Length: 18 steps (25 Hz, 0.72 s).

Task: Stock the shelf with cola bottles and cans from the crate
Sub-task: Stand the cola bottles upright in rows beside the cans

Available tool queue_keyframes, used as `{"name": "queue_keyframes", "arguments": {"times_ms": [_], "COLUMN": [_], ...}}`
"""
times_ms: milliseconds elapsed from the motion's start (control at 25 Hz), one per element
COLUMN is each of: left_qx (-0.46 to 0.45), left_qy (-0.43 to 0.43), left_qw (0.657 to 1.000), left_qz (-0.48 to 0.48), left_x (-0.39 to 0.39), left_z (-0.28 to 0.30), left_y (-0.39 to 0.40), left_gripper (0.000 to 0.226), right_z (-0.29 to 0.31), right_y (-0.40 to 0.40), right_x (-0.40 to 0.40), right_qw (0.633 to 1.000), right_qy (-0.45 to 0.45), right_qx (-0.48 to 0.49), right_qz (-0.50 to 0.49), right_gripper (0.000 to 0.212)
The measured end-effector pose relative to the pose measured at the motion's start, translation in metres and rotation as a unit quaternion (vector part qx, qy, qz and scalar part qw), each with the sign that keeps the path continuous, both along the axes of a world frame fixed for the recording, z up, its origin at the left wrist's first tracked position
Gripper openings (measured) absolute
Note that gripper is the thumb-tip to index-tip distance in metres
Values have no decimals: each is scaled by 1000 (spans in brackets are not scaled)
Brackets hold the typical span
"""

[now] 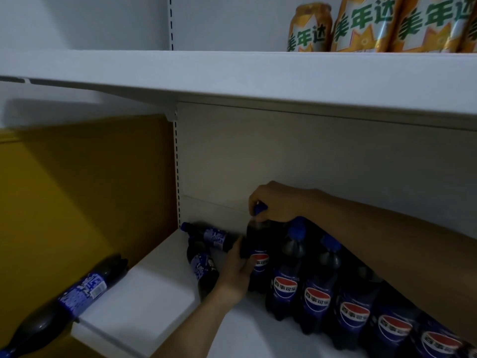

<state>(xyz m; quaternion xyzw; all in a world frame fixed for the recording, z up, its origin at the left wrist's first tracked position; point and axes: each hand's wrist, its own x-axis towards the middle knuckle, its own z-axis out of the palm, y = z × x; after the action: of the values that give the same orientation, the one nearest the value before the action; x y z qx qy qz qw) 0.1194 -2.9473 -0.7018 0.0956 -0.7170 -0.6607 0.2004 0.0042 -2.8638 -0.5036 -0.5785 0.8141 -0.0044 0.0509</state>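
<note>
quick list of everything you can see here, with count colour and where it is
upright cola bottles: at least six, dark with blue labels, row on lower shelf at right
fallen cola bottles: two, lying on lower shelf at back left
lone cola bottle: one, tilted, off the shelf's left edge
orange drink packs: at least three, upper shelf at right
yellow panel: one, left
left hand: on the leftmost upright bottle's body
right hand: gripping its blue cap

On the lower shelf (154,301) I saw upright bottles (320,301) rowed at right, two fallen bottles (206,251) left of them, cans (366,24) on the shelf above.
</note>
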Motion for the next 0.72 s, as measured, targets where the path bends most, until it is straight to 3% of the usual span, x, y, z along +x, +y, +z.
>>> {"name": "queue_keyframes", "arguments": {"times_ms": [240,360,560,720], "left_qx": [-183,-193,-178,-249], "left_qy": [-82,-61,-6,-70], "left_qw": [975,973,979,962], "left_qz": [94,113,100,92], "left_x": [-32,-36,-34,-31], "left_z": [-34,-42,-43,-31], "left_y": [4,6,8,7], "left_gripper": [46,50,49,52], "right_z": [-6,-7,-9,-10], "right_y": [-3,-4,-14,-19], "right_x": [-10,-13,-20,-18], "right_qw": [999,999,995,989], "right_qy": [24,29,44,70], "right_qx": [3,-3,66,89], "right_qz": [-42,-43,-63,-91], "right_gripper": [30,30,32,33]}}
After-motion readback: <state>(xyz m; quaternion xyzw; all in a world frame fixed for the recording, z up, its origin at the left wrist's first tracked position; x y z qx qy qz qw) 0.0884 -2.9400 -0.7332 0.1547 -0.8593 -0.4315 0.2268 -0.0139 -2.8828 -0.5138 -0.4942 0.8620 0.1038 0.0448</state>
